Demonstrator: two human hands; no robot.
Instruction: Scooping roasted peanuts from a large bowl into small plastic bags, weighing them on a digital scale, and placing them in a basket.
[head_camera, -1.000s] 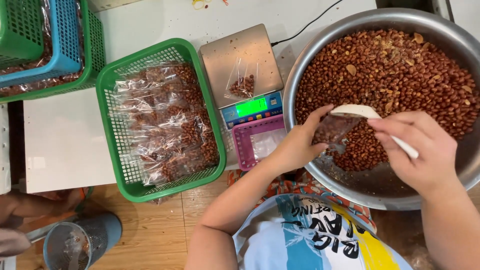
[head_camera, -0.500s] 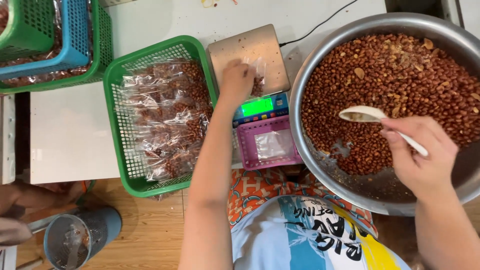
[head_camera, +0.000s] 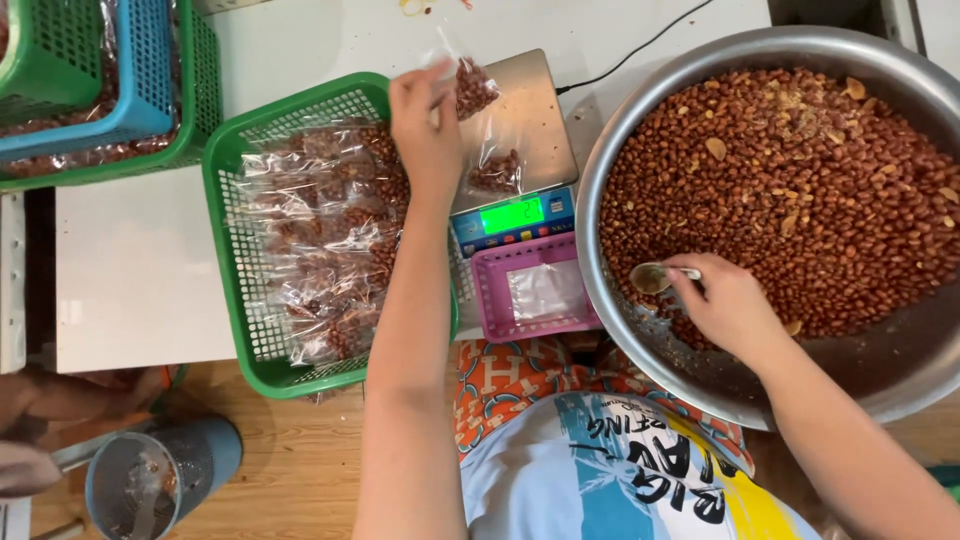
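Head view: left hand (head_camera: 425, 125) pinches a small clear bag (head_camera: 468, 85) of peanuts by its top edge, raised over the left edge of the scale (head_camera: 515, 150) and just beside the green basket (head_camera: 225, 250); a second bag (head_camera: 495, 172) lies on the scale pan; right hand (head_camera: 725, 305) is closed round a spoon (head_camera: 655, 277), its bowl resting in the peanuts at the near side of the big steel bowl (head_camera: 640, 340). Judgement: bag light, film soft and slippery, contents shift; best held by the gathered top. Green basket holds many clear filled bags, lying flat; pink tray (head_camera: 490, 300) below the scale's green display holds flat empty bags; stacked blue and green baskets (head_camera: 140, 90) sit at the table's far left.
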